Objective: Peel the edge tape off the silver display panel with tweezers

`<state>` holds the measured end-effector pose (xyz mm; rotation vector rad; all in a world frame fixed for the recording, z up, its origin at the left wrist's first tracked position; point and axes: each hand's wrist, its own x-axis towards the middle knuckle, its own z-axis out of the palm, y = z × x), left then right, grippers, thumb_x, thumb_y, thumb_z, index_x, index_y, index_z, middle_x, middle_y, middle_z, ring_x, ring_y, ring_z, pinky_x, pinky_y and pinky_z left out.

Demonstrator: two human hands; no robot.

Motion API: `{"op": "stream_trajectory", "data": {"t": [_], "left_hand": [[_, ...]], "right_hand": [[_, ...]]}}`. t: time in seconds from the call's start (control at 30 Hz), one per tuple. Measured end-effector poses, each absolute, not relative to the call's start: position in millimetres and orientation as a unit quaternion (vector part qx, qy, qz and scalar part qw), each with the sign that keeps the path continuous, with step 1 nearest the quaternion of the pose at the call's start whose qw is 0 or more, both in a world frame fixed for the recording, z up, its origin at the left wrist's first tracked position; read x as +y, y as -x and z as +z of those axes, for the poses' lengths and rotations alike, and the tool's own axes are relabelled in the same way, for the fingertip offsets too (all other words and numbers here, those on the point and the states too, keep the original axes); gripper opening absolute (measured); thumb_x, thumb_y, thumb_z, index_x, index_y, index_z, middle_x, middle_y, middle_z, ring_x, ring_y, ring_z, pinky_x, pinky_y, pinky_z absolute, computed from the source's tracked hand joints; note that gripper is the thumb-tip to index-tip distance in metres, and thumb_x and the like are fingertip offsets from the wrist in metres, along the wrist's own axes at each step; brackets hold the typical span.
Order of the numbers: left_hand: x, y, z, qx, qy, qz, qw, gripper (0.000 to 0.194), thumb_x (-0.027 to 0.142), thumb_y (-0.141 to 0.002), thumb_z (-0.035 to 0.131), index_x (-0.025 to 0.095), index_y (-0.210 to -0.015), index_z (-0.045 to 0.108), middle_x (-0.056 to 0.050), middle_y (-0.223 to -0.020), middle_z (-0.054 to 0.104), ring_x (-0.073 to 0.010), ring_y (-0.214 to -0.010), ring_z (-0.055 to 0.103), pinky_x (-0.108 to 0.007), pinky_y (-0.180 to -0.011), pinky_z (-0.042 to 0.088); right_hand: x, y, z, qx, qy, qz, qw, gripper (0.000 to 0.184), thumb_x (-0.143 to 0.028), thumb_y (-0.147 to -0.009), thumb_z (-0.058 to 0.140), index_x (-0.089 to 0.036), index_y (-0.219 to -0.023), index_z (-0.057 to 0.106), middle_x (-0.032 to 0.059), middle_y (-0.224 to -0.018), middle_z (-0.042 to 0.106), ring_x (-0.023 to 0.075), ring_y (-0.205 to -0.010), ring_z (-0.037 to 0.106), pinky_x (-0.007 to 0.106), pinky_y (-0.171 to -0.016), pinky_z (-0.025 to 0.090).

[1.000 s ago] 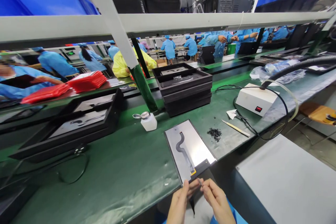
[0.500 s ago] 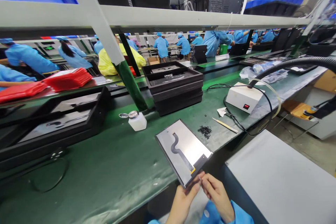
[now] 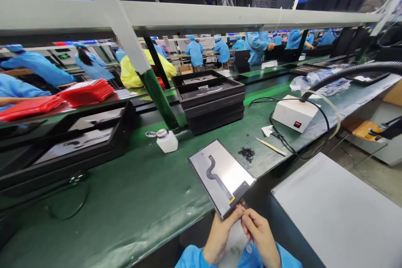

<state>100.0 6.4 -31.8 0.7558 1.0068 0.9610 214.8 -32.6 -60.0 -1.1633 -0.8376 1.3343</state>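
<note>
An LCD display panel, silver-backed with a dark curved ribbon cable, is tilted over the front edge of the bench. My left hand grips its lower corner, thumb near the edge. Close beside that corner, my right hand has its fingers pinched together near my left fingertips. Whatever is between those fingers is too small to make out. Just beyond the panel lies a small heap of black scraps. A pale, slim pointed tool rests to the right of the heap.
On the green bench stand a white pump bottle, stacked black trays and a white box with a red switch. A long black tray holds panels at left. A grey-white surface is at right.
The view has shifted slightly, so the bench items appear a little higher and further right. Both hands keep nearly the same pose at the panel's lower corner.
</note>
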Motion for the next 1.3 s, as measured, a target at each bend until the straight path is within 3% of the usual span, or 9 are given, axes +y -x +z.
{"op": "stream_trajectory", "data": {"t": [0.2,0.3,0.4,0.67,0.77,0.87,1.07,1.2,1.3], "left_hand": [[9,-97,-31,0.45,-0.326,0.423,0.716,0.049,0.049,-0.051,0.091,0.011,-0.078,0.077,-0.015,-0.092,0.076,-0.0312,-0.097,0.069,-0.037,-0.089,0.052],[9,-101,-36,0.456,-0.318,0.429,0.712,0.046,0.048,-0.049,0.092,0.011,-0.072,0.075,-0.013,-0.085,0.076,-0.0267,-0.083,0.071,-0.033,-0.079,0.054],[7,-101,-39,0.46,-0.312,0.433,0.709,0.048,0.049,-0.048,0.092,0.012,-0.073,0.075,-0.01,-0.078,0.074,-0.0212,-0.071,0.068,-0.031,-0.072,0.053],[8,-93,-34,0.451,-0.313,0.415,0.725,0.05,0.048,-0.047,0.093,0.012,-0.078,0.078,-0.014,-0.089,0.076,-0.0279,-0.089,0.069,-0.036,-0.088,0.052],[8,-98,-39,0.458,-0.299,0.421,0.724,0.048,0.048,-0.046,0.093,0.013,-0.074,0.076,-0.012,-0.085,0.075,-0.0243,-0.082,0.07,-0.033,-0.081,0.054],[7,-98,-40,0.456,-0.297,0.423,0.725,0.048,0.048,-0.047,0.093,0.013,-0.074,0.075,-0.009,-0.079,0.074,-0.0202,-0.072,0.068,-0.03,-0.075,0.054],[6,-90,-29,0.432,-0.308,0.414,0.74,0.051,0.046,-0.047,0.094,0.012,-0.081,0.077,-0.014,-0.087,0.075,-0.0302,-0.096,0.068,-0.037,-0.092,0.05],[6,-95,-33,0.447,-0.298,0.421,0.73,0.049,0.047,-0.045,0.094,0.012,-0.073,0.075,-0.013,-0.082,0.075,-0.0281,-0.085,0.07,-0.036,-0.082,0.054],[4,-97,-35,0.457,-0.293,0.422,0.726,0.049,0.048,-0.045,0.094,0.012,-0.073,0.074,-0.012,-0.084,0.075,-0.0223,-0.073,0.068,-0.032,-0.073,0.054]], "right_hand": [[-32,-210,-61,-0.332,0.483,0.591,0.555,0.058,-0.079,-0.069,0.062,-0.023,-0.076,0.049,-0.0145,-0.044,0.03,0.0055,-0.038,0.018,0.019,-0.037,0.015],[-35,-210,-61,-0.33,0.489,0.585,0.556,0.059,-0.077,-0.064,0.069,-0.023,-0.069,0.046,-0.0123,-0.046,0.037,0.0044,-0.037,0.023,0.018,-0.035,0.017],[-38,-212,-59,-0.329,0.494,0.585,0.553,0.058,-0.075,-0.069,0.066,-0.02,-0.063,0.049,-0.0096,-0.048,0.04,0.0046,-0.037,0.03,0.018,-0.036,0.024],[-36,-207,-54,-0.292,0.475,0.62,0.552,0.059,-0.079,-0.067,0.065,-0.022,-0.078,0.052,-0.0157,-0.043,0.029,0.004,-0.036,0.014,0.017,-0.033,0.014],[-38,-207,-55,-0.293,0.475,0.615,0.557,0.059,-0.075,-0.061,0.073,-0.023,-0.068,0.046,-0.0123,-0.047,0.04,0.0029,-0.037,0.02,0.016,-0.033,0.013],[-40,-208,-57,-0.298,0.477,0.62,0.548,0.057,-0.074,-0.067,0.069,-0.02,-0.067,0.053,-0.0103,-0.046,0.041,0.0037,-0.036,0.026,0.017,-0.032,0.019],[-37,-204,-60,-0.29,0.459,0.637,0.547,0.056,-0.076,-0.072,0.062,-0.021,-0.077,0.054,-0.0148,-0.043,0.029,0.0041,-0.035,0.015,0.018,-0.033,0.014],[-37,-202,-65,-0.303,0.456,0.613,0.57,0.059,-0.073,-0.059,0.076,-0.023,-0.067,0.046,-0.0117,-0.049,0.041,0.0037,-0.037,0.022,0.018,-0.035,0.018],[-40,-204,-68,-0.312,0.462,0.621,0.551,0.051,-0.067,-0.071,0.072,-0.021,-0.067,0.052,-0.0101,-0.047,0.043,0.0046,-0.036,0.028,0.018,-0.035,0.022]]}}
